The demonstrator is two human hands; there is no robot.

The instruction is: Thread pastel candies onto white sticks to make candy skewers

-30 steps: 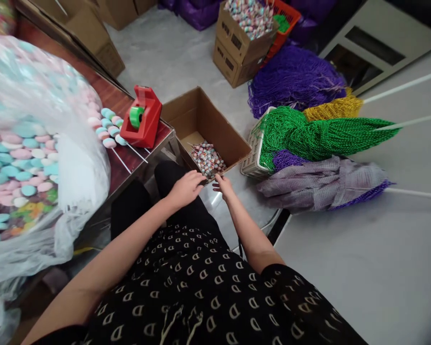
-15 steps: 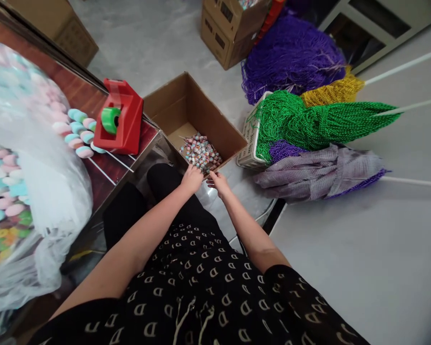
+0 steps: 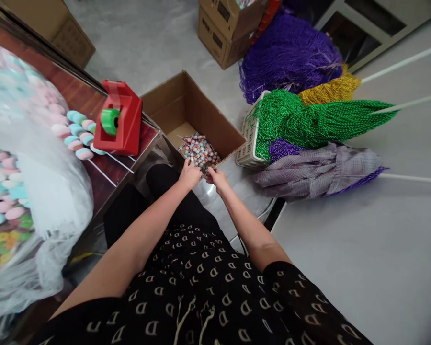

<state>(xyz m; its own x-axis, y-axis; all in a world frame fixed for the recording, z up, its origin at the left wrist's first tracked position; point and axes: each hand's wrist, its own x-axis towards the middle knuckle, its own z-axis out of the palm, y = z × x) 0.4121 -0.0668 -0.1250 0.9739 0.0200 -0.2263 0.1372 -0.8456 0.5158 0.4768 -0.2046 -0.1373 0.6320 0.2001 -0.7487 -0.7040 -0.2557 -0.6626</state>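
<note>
An open cardboard box (image 3: 215, 112) stands in front of me, with a heap of small wrapped candies on sticks (image 3: 201, 151) in its near corner. My left hand (image 3: 190, 175) is at the box's near edge beside the heap, its fingers bent; whatever they may hold is too small to make out. Just right of it, my right hand (image 3: 217, 178) is at the same edge with fingers and thumb drawn together. Any small thing between them cannot be made out.
On the table (image 3: 72, 84) at left are a red tape dispenser (image 3: 129, 120), marshmallow sticks (image 3: 81, 132) and a plastic bag of sweets (image 3: 57, 187). Right of the box, a white basket (image 3: 248, 139) holds green bead strings (image 3: 309, 120). Cardboard boxes (image 3: 215, 38) stand behind.
My left hand has moved slightly up and left, over the box's edge. The fingers of my right hand, spread before, have drawn together and risen a little.
</note>
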